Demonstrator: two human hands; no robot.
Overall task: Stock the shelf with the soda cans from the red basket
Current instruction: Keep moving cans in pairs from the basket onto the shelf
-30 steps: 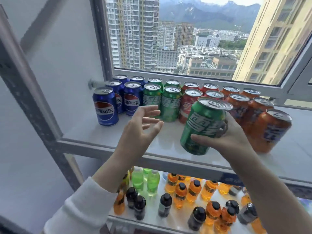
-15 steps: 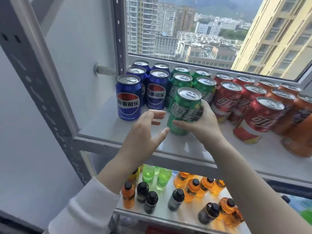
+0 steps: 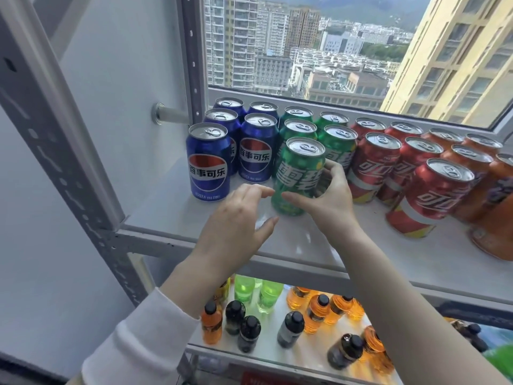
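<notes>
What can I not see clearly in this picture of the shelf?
Head view:
- Red basket: outside the frame, so the remaining cans are unknown.
- Orange cans: cut off by the right edge.
- Green can: its right side is hidden by the right hand.
- Lower-shelf bottles: labels too small and blurred.

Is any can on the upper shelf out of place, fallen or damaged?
Nothing stands out. Blue cans, green cans, red cans and orange cans stand in separate rows, none fallen. The front green can, gripped by the right hand, lines up with the green ones.
</notes>
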